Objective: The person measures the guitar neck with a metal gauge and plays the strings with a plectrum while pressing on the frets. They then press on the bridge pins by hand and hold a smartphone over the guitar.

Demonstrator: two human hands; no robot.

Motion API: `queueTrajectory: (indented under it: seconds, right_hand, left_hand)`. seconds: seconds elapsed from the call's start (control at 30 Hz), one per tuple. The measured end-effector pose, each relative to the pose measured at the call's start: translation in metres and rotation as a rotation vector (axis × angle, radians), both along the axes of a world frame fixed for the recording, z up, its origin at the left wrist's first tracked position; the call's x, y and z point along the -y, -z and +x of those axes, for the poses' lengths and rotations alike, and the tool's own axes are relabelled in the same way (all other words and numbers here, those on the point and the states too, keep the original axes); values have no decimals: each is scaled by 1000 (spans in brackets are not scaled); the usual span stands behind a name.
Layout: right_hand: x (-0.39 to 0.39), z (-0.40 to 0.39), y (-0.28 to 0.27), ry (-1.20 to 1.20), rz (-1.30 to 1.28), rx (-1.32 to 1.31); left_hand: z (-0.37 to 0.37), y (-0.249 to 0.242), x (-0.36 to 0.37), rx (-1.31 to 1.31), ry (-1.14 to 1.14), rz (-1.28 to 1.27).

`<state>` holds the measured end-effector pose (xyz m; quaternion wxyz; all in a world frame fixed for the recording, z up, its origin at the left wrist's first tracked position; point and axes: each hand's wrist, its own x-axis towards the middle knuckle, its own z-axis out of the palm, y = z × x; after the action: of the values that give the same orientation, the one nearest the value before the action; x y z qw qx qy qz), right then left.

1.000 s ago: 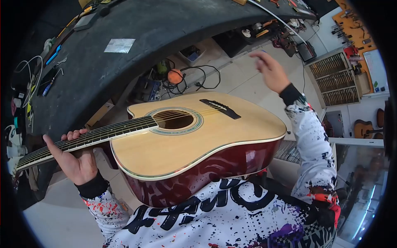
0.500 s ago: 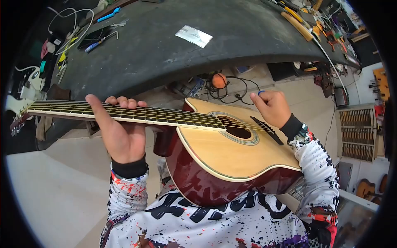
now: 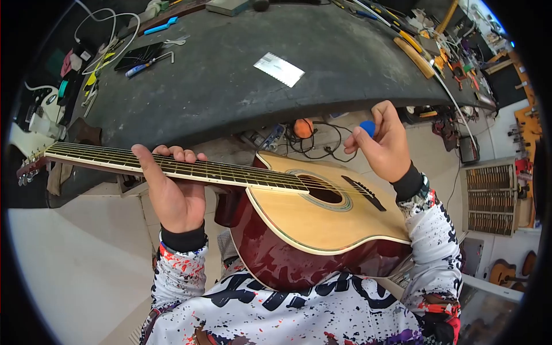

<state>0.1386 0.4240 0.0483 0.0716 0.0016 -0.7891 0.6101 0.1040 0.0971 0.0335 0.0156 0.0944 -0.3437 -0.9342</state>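
Note:
An acoustic guitar with a pale top and glossy dark red sides lies across my lap, its neck pointing left. My left hand holds the neck from below, thumb along the near edge and fingertips showing past the far edge. A blue guitar pick is pinched in my right hand. That hand is raised above the guitar body, beyond the bridge and apart from the strings.
A dark workbench curves ahead, with a white card, a blue-handled screwdriver and a hex key on it. Tools crowd its right end. Below are black cables and an orange ball-like object. A slotted rack stands right.
My right hand has lifted and turned, so the blue pick shows more fully. My left hand stays on the neck. The whole view has shifted slightly.

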Motion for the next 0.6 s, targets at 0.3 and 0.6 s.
queueTrajectory:
  seconds: [0.3,0.6]
  right_hand:
    - [21,17,44,-293,285,214]
    - [28,19,39,-141,242,584]
  left_hand:
    - [-8,9,39,-237,29,76]
    - [-96,-59,173,-524,-139,150]
